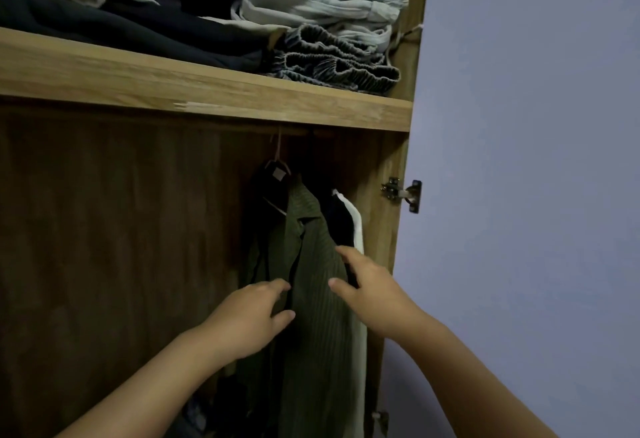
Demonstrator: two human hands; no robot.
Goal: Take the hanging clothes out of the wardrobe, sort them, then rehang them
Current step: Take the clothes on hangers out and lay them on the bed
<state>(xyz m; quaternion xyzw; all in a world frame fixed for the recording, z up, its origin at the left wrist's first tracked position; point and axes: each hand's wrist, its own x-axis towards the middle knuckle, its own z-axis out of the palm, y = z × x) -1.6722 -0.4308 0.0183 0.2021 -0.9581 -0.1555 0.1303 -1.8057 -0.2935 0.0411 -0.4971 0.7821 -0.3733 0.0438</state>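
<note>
Both forearms rise from the bottom edge and converge on the green shirt point(311, 299), which serves as the landmark here. The left hand point(247, 319) reaches in from the lower left, back of the hand up, its fingers point(277, 287) loosely spread and lightly bent; thumb and forefinger stand apart at the shirt's front opening, touching or nearly touching the cloth — which of the two cannot be told. The right hand point(370, 293) comes in from the lower right, its fingers point(346, 252) apart and reaching over the shirt's right edge, the thumb tip laid toward the ribbed fabric; nothing is plainly clamped.

The green shirt hangs inside the wardrobe point(104, 264), near its right side wall, its long axis vertical, collar at the top and hem dropping out of view below. Just right of the shirt hang a dark garment point(341, 222) and a white garment point(358, 229), pressed close together. Behind the shirt's collar to the left hangs another dark piece on a hanger point(277, 157), whose hook goes up to the rail under the shelf point(207, 91).

Right of the shirt, on the side wall's edge, sits a metal hinge point(403, 193). Above the shirt, on the shelf, lie folded clothes point(322, 21) — pale and grey pieces at the right, dark ones at the left.
</note>
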